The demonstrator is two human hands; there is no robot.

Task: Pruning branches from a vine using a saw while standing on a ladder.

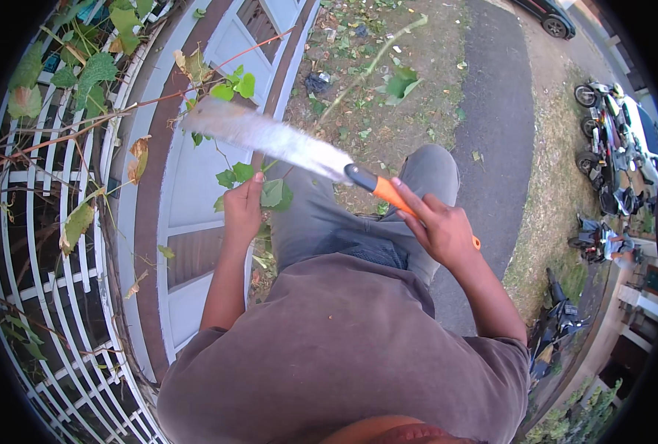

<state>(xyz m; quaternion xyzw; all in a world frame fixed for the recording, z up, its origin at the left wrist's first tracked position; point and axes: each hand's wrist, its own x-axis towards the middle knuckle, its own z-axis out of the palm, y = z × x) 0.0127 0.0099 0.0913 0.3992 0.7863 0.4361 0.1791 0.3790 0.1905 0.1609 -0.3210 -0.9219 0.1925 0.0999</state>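
Machete [299, 152] lies diagonally across upper centre of frame, tip toward upper left, orange-and-black handle toward centre right; blade broad, pale and partly blurred; right hand [444, 231] wrapped round the handle, index finger and thumb stretched along it; left hand [242, 207], left of centre, closed narrow on a leafy shoot [236, 175], green leaves showing either side of the thumb; exact point of grip on the stem hidden.

Blade tip overlaps a reddish vine [159, 98] in view; contact cannot be told; vine runs from the left edge toward upper centre, some leaves browned; white slatted railing [55, 283] fills the left of frame; pale panelled ledge [196, 200] between it and the left hand; large cut-looking green leaf [401, 85] on littered ground, upper centre; dark paved strip [495, 111] right of centre; parked motorcycles [603, 148] at right.
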